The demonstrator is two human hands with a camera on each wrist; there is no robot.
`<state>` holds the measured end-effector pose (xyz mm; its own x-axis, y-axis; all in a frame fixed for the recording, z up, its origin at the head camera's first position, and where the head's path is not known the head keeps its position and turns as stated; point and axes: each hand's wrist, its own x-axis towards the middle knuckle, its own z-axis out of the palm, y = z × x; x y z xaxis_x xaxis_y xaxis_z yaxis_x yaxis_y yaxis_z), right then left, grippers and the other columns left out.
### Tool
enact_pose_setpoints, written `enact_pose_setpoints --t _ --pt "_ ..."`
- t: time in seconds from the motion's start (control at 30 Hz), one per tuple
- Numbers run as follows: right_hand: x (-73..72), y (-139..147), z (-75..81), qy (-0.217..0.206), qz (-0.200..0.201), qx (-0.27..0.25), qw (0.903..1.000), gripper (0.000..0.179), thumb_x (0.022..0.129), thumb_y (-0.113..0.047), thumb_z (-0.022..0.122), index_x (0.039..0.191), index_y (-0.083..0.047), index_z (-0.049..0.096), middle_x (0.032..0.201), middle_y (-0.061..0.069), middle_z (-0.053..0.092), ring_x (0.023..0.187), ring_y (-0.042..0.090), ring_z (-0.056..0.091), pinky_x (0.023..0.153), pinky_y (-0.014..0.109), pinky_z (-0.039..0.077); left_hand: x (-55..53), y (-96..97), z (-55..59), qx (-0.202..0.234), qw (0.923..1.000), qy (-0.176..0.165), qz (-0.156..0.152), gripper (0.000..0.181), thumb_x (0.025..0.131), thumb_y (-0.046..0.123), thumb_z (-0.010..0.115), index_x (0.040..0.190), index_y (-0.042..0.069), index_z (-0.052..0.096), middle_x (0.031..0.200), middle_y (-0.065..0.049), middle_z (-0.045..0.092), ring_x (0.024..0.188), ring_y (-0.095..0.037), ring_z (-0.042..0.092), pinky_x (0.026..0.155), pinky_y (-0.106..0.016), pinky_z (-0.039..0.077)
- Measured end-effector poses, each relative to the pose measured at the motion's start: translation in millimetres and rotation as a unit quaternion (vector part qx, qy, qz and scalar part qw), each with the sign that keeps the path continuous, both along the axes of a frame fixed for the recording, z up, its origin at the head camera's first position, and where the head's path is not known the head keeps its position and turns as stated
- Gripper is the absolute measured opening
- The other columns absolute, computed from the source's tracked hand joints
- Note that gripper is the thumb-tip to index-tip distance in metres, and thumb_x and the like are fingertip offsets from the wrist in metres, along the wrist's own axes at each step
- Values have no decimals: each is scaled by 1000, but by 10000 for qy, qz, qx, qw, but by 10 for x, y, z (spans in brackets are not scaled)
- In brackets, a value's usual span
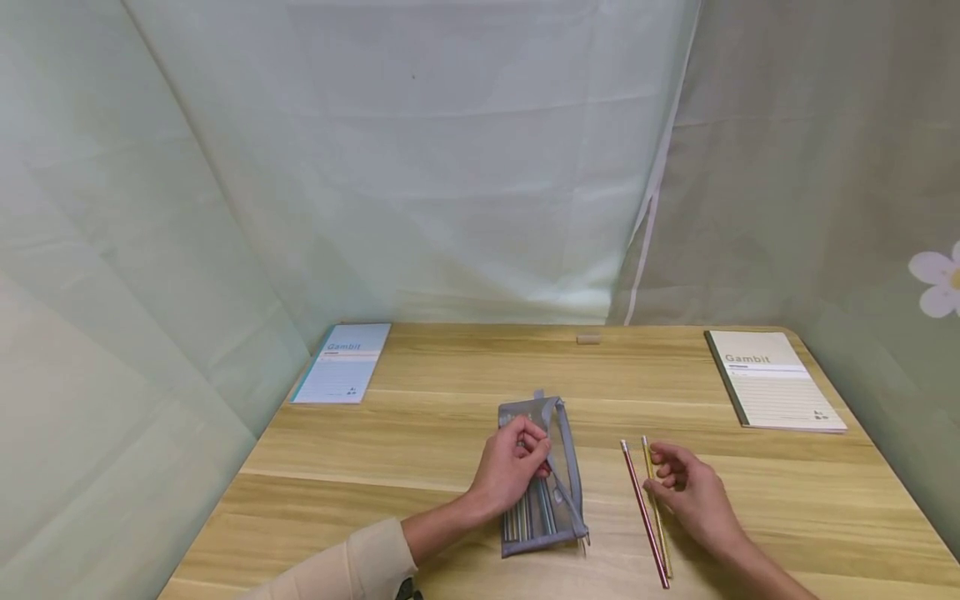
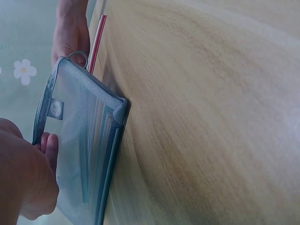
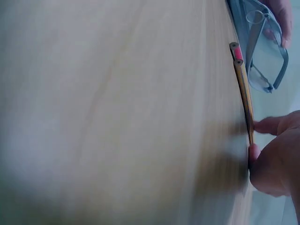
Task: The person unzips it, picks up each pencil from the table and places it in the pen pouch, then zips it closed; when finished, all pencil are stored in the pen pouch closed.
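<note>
My left hand point(image 1: 510, 467) pinches the edge of the open side of a grey mesh pencil case point(image 1: 517, 547). Through the mesh several pencils show, lying lengthwise inside. To the right of the case, a red pencil point(image 1: 643, 508) and a yellow pencil point(image 1: 660, 532) lie side by side on the table. My right hand point(image 1: 697, 500) is at the upper part of the yellow pencil, its thumb and forefinger apart. In the right wrist view its fingertips point(image 3: 262, 125) touch the yellow pencil point(image 3: 244, 93) beside the table surface.
On the wooden table point(image 1: 420, 433), a blue notebook point(image 1: 342, 364) lies at the back left and a cream notebook point(image 1: 776, 382) at the back right. A small brownish block point(image 1: 588, 339) sits near the far edge. Fabric curtains point(image 1: 450, 167) hang around the table.
</note>
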<state>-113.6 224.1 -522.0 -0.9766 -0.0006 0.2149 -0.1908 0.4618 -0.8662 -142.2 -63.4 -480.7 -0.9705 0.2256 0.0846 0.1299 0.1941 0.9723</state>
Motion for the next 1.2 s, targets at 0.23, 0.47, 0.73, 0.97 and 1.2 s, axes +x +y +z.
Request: enact_pose_setpoints --t 0.23,0.47,0.73,0.97,1.2 --pt "-11 -8 30 -271 -433 420 9978 47 82 9 85 126 12 67 104 16 76 78 6 65 66 16 59 6 -1 -5 -3 10000 23 6 4 103 -2 66 104 -1 63 84 -10 69 66 -18 71 66 -43 68" --pt "-63 -18 54 -128 -528 420 9976 42 80 12 85 120 14 71 102 21 78 75 7 68 66 17 62 5 -3 -9 -15 10000 22 6 5 102 -1 67 104 -1 63 83 -7 69 67 -21 71 67 -43 68" --pt "-87 -9 131 -647 -537 381 9957 42 84 11 80 124 12 70 110 22 77 83 12 70 70 15 61 2 -7 -11 -13 10000 12 15 5 102 -1 67 105 -2 63 82 -5 68 66 -17 70 67 -43 68" --pt "-144 41 237 -1575 -444 -359 9859 44 91 8 74 133 12 65 119 23 75 92 11 70 70 19 60 -2 -12 -8 -20 10000 -6 30 5 102 0 67 104 -1 63 82 -6 68 66 -17 71 67 -43 68" --pt "-227 89 365 -2395 -307 -1505 9587 46 100 6 65 143 14 54 124 17 73 94 6 65 74 22 61 -6 -12 2 -23 10000 5 12 5 102 -2 67 106 -2 63 83 -8 69 65 -17 70 66 -43 68"
